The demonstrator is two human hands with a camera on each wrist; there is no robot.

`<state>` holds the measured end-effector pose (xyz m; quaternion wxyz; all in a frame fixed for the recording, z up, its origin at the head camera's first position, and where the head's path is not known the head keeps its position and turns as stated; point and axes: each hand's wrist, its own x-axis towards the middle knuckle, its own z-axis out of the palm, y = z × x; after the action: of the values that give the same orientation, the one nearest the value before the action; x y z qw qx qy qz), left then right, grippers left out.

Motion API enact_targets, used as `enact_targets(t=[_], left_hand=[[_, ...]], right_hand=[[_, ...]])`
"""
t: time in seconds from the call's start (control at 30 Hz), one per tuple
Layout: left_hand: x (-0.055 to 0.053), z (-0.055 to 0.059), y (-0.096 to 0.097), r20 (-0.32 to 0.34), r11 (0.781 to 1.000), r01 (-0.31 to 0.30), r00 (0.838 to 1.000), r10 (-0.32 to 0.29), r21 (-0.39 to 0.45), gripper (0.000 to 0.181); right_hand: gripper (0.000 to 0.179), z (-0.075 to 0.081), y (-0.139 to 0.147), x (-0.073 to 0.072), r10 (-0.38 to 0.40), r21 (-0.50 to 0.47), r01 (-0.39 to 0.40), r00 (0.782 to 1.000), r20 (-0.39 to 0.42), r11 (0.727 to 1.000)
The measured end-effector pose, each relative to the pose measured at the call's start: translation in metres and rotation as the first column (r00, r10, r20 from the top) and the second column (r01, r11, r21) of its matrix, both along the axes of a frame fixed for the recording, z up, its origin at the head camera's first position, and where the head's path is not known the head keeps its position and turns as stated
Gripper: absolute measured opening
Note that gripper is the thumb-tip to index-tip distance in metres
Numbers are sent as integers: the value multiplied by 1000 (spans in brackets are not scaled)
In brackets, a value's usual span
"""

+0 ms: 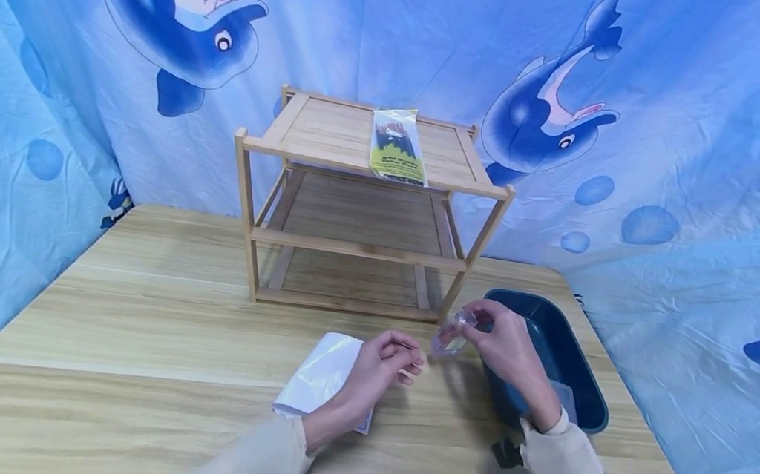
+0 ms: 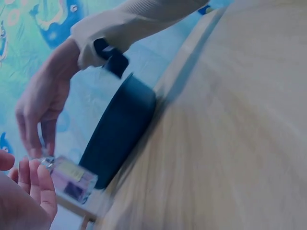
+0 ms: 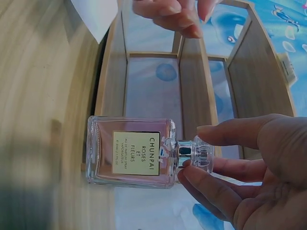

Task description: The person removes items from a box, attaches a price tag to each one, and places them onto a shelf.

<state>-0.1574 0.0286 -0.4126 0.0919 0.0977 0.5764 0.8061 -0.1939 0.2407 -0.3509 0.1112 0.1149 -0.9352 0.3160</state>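
My right hand (image 1: 502,343) pinches a perfume bottle (image 3: 132,152) by its clear cap between thumb and fingers. The bottle is rectangular clear glass with pink liquid and a cream label, held tilted in the air beside the teal bin (image 1: 587,365). To its left, my left hand (image 1: 376,374) hovers with fingers loosely bent and nothing seen in them; in the left wrist view its fingertips come close to the bottle's cap. Under the left forearm lies a glossy white sheet or pouch (image 1: 318,373), partly hidden, with a blue-printed edge showing below it.
A wooden three-tier rack (image 1: 365,251) stands at the back of the table (image 1: 112,320). On its top shelf lies a packet of artist brushes (image 1: 396,149). Inside the teal bin a pale flat item (image 1: 564,400) is partly visible. Blue dolphin-print cloth hangs around the table.
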Motion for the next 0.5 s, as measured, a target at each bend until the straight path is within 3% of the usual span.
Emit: enact_targets(t=[0.5], left_hand=[[-20,3,-50,-47,986,-154,987,151,-69,19]], right_hand=[[23,-10,-10,0,-41,-14,42,995,89,999]])
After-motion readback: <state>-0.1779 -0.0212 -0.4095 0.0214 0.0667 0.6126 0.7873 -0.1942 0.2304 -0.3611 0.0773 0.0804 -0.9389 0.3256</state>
